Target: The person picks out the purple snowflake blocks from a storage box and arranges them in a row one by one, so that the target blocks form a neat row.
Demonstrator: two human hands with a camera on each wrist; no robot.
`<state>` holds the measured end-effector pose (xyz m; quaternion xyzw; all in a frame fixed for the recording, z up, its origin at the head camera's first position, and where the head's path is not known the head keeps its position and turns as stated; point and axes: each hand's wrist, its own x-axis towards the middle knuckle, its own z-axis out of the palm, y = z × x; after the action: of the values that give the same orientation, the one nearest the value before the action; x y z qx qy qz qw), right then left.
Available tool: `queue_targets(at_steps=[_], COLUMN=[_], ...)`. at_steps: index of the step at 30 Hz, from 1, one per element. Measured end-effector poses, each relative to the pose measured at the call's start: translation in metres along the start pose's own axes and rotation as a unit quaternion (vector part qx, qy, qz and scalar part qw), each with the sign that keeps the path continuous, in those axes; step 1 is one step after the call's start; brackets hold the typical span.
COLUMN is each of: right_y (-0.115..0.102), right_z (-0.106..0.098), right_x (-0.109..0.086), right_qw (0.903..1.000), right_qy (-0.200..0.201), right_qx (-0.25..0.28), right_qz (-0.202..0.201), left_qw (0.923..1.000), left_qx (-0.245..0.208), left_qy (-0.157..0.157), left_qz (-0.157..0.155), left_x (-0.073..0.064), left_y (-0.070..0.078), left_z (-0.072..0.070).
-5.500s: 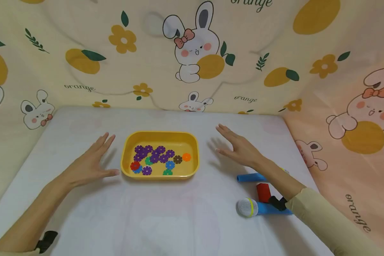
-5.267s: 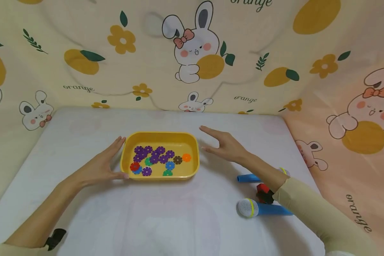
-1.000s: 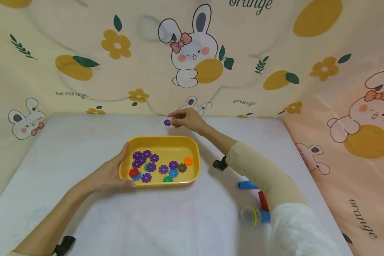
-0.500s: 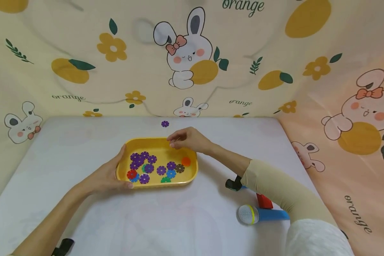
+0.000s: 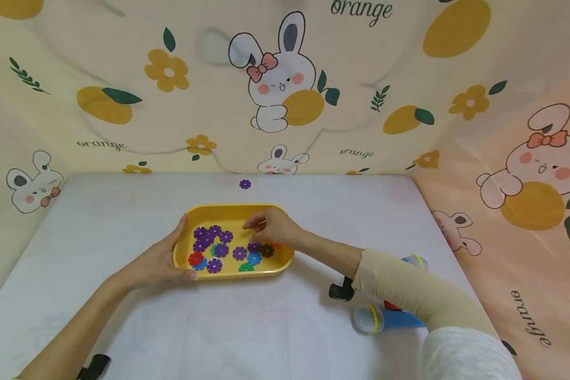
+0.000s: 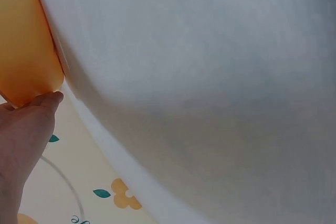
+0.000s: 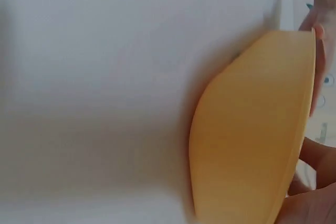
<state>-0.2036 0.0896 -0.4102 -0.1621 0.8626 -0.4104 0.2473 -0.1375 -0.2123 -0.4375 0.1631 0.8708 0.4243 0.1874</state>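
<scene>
My left hand [image 5: 159,258] grips the left end of a yellow plastic tray [image 5: 285,262], thumb on the near side and fingers at the far corner. The left wrist view shows its fingertips against the tray's outer wall [image 6: 29,51]. Inside the tray lie several purple snowflake discs [image 5: 220,250], with red [image 5: 196,258], blue, green and brown ones. My right hand [image 5: 275,228] reaches over the right half, fingers loosely bent, thumb apart from the index finger, nothing visible between them. It hides the orange disc almost wholly. A single purple snowflake disc [image 5: 245,184] lies behind the tray.
Right of the tray lie a blue microphone with a grey head [image 5: 368,319], part of a red block [image 5: 392,305] and a second microphone [image 5: 415,261], partly behind my right sleeve. A patterned cloth [image 5: 195,105] rises behind the white table [image 5: 247,327].
My left hand has taken hold of the tray. My right hand has let go of one purple snowflake disc at the table's back and come forward over the tray.
</scene>
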Motion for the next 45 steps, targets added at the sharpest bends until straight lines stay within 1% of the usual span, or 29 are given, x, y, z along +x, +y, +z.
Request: queue_targets(at_steps=[3, 5, 8, 11, 13, 16, 21, 25, 29, 32, 34, 36, 39, 41, 45], right_y=[-0.001, 0.0, 0.002, 0.006, 0.008, 0.008, 0.008, 0.008, 0.004, -0.003, -0.009, -0.014, -0.017, -0.015, -0.004], right_z=[0.009, 0.014, 0.022, 0.028, 0.03, 0.031, 0.031, 0.028, 0.019, 0.005, -0.006, -0.017, -0.033, -0.043, -0.058], right_x=[0.001, 0.003, 0.007, 0.012, 0.014, 0.015, 0.018, 0.021, 0.025, 0.027, 0.028, 0.029, 0.033, 0.039, 0.054], right_qw=[0.9981, 0.9957, 0.9914, 0.9878, 0.9868, 0.9878, 0.9902, 0.995, 0.9992, 0.9987, 0.9972, 0.9964, 0.9961, 0.9953, 0.9933], right_qy=[0.004, 0.004, 0.016, 0.032, 0.038, 0.042, 0.038, 0.025, 0.019, 0.009, 0.002, 0.003, 0.019, 0.032, 0.054], right_qx=[-0.056, -0.088, -0.13, -0.152, -0.157, -0.149, -0.134, -0.096, -0.028, 0.022, 0.044, 0.043, 0.018, -0.002, -0.005], right_qz=[0.023, 0.027, 0.006, -0.011, -0.016, -0.014, -0.014, -0.011, -0.021, -0.044, -0.06, -0.073, -0.084, -0.092, -0.102], left_qw=[1.0, 1.0, 1.0, 1.0, 1.0, 1.0, 0.9999, 0.9999, 0.9999, 0.9999, 1.0, 1.0, 1.0, 1.0, 0.9999], left_qx=[-0.002, -0.006, -0.006, -0.004, -0.003, 0.001, 0.007, 0.009, 0.009, 0.006, 0.003, 0.003, 0.004, 0.007, 0.009], left_qy=[-0.001, -0.001, 0.001, 0.002, 0.002, 0.003, 0.006, 0.005, 0.003, 0.004, 0.004, 0.004, 0.006, 0.007, 0.008], left_qz=[-0.002, -0.003, -0.002, -0.001, -0.002, -0.005, -0.007, -0.007, -0.01, -0.008, -0.006, -0.003, 0.0, 0.0, -0.003], left_x=[0.0, 0.0, 0.001, 0.0, 0.0, 0.0, -0.001, 0.0, 0.0, 0.0, 0.0, 0.001, 0.001, 0.001, 0.0], left_y=[-0.001, -0.002, -0.002, -0.002, -0.001, -0.001, -0.001, -0.001, -0.002, -0.002, -0.002, -0.002, -0.002, -0.002, -0.002], left_z=[0.0, 0.0, 0.0, 0.0, 0.0, 0.0, -0.001, 0.0, 0.001, 0.001, 0.0, 0.0, -0.001, -0.001, 0.0])
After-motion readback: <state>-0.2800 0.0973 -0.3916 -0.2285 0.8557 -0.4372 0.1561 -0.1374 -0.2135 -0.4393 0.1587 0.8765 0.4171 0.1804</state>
